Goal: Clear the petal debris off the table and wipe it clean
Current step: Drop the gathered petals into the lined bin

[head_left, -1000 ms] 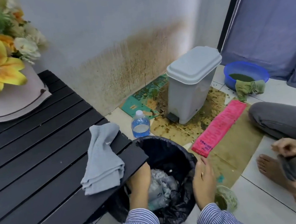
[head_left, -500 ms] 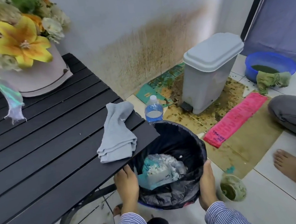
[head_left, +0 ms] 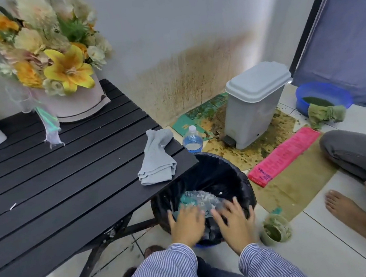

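Both hands are over the near rim of the black-lined waste bin [head_left: 220,170], which stands on the floor just beside the corner of the black slatted surface [head_left: 40,184]. The left hand [head_left: 186,224] and right hand [head_left: 235,222] are motion-blurred; fingers appear spread and extended, grip apart, holding nothing that can be confirmed. Inside the bin lies crumpled clear plastic [head_left: 199,201] with pale petal fragments on it.

A folded grey cloth [head_left: 157,164] lies on the surface near its bin-side edge, touched by neither hand. A few small white specks [head_left: 13,206] are on the slats. A flower arrangement [head_left: 55,62] in a pale round box stands at the far end.

On the floor: a water bottle [head_left: 192,139], a grey pedal bin [head_left: 253,105], a blue basin [head_left: 324,97], a pink sheet [head_left: 283,156], a small green-stained cup [head_left: 275,229]. A second person's leg and bare foot [head_left: 346,206] are at right.
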Tool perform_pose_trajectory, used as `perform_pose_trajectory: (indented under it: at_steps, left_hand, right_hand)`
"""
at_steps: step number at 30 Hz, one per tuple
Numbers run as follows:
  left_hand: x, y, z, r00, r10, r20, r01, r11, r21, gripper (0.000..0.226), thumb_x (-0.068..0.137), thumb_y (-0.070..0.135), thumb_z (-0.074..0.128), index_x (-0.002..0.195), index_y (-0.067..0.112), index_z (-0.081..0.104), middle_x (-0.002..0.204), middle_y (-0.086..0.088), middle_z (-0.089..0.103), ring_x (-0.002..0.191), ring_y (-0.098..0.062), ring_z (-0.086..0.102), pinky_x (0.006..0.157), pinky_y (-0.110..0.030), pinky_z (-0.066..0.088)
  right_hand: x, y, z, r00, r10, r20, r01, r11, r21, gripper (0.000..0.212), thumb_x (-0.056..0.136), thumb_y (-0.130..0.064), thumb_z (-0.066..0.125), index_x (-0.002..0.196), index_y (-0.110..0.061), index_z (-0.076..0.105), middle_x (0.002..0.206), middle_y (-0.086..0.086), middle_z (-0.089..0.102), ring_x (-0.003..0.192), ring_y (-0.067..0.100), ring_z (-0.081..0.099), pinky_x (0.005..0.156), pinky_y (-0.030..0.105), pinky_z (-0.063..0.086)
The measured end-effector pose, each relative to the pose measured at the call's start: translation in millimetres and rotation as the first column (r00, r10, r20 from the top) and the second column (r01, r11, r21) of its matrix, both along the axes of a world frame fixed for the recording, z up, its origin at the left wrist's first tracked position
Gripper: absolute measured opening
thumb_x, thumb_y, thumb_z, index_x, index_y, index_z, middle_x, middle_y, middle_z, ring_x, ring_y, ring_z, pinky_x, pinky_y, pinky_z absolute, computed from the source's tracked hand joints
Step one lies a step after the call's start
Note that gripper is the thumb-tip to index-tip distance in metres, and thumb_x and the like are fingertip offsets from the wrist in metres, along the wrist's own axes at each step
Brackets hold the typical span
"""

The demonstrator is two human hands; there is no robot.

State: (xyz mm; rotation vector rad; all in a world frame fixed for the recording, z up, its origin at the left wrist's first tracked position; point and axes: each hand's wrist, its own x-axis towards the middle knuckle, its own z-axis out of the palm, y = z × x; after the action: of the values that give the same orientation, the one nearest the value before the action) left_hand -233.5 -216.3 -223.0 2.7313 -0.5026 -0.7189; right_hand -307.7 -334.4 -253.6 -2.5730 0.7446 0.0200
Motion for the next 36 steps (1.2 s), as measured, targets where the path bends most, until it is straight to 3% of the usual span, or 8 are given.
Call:
perform_pose_trajectory:
  at_steps: [3,11,18,22,25,29,32,36]
  left_hand:
    - [-22,8,4,0.980,-0.132,-0.147,0.151,0.980,0.128,0.051,0.099,0.043,0.019,0.123,0.021,0.058,0.135,-0.006,0.054,0.133,-0.021,0.040,0.113,-0.054,-0.014]
    - [0,17,25,0.991,-0.127,-0.050,0.121,0.987,-0.104,0.045,0.101,0.035,0.023,0.143,0.025,0.036,0.153,0.002,0.032,0.147,-0.020,0.012,0.119,-0.044,0.000]
    - [27,38,42,0.990,-0.092,-0.102,0.092,0.996,-0.006,0.044,0.097,0.029,0.034,0.141,0.027,0.039,0.154,0.000,0.027,0.144,-0.037,0.012,0.116,-0.050,0.012]
    - [27,52,68,0.964,-0.101,-0.247,0.109,0.994,0.021,0.044,0.097,0.024,0.038,0.141,0.019,0.041,0.150,-0.009,0.037,0.136,-0.029,0.036,0.111,-0.035,0.031]
    - [19,36,75,0.948,-0.132,-0.290,0.152,0.987,0.045,0.045,0.098,0.020,0.035,0.142,0.014,0.039,0.151,-0.011,0.035,0.137,-0.028,0.035,0.109,-0.032,0.031]
    - [5,14,54,0.924,-0.157,-0.350,0.194,0.978,0.075,0.037,0.092,0.015,0.043,0.126,0.007,0.055,0.135,-0.013,0.054,0.122,-0.027,0.052,0.099,-0.030,0.041]
    - [21,13,49,0.911,-0.144,-0.387,0.195,0.976,0.095,0.036,0.092,0.016,0.045,0.124,0.006,0.056,0.131,-0.014,0.056,0.120,-0.028,0.054,0.100,-0.032,0.042]
    - [48,17,73,0.923,-0.180,-0.341,0.239,0.961,0.140,0.034,0.094,0.021,0.044,0.120,0.005,0.060,0.131,-0.015,0.057,0.114,-0.030,0.057,0.096,-0.035,0.044]
  right_hand:
    - [-12,6,-1,0.971,0.118,-0.210,-0.139,0.987,-0.087,0.049,0.098,-0.050,0.022,0.116,-0.034,0.064,0.138,-0.018,0.050,0.147,0.009,0.010,0.113,0.053,-0.003]
    - [-5,5,18,0.995,0.052,-0.081,-0.056,0.997,-0.051,0.041,0.097,-0.052,0.025,0.134,-0.045,0.042,0.154,-0.017,0.026,0.148,0.009,0.003,0.113,0.048,-0.012]
    - [19,17,32,0.973,-0.231,-0.018,0.231,0.973,0.027,0.051,0.097,-0.044,0.034,0.146,-0.031,0.027,0.159,-0.005,0.012,0.148,0.018,0.001,0.118,0.043,0.001]
    - [9,30,43,0.946,-0.314,-0.078,0.321,0.943,0.088,0.075,0.091,-0.048,0.047,0.150,-0.029,0.005,0.159,0.004,-0.015,0.147,0.029,-0.010,0.116,0.053,0.009]
    - [3,43,47,0.848,-0.522,-0.091,0.517,0.778,0.358,0.097,0.085,-0.038,0.063,0.150,-0.023,-0.007,0.155,0.015,-0.023,0.145,0.036,-0.011,0.113,0.058,0.011]
    - [-1,37,24,0.738,-0.669,-0.093,0.552,0.518,0.653,0.109,0.080,-0.014,0.072,0.149,-0.015,-0.013,0.155,0.024,-0.010,0.145,0.038,0.005,0.117,0.040,0.015]
    - [18,30,11,0.675,-0.735,-0.065,0.559,0.452,0.695,0.108,0.077,0.003,0.068,0.149,-0.012,-0.011,0.148,0.028,0.026,0.134,0.040,0.035,0.111,0.040,0.030]
    - [27,32,19,0.650,-0.749,-0.129,0.625,0.431,0.651,0.099,0.083,0.009,0.058,0.150,-0.016,-0.010,0.145,0.028,0.033,0.131,0.040,0.038,0.108,0.040,0.031]
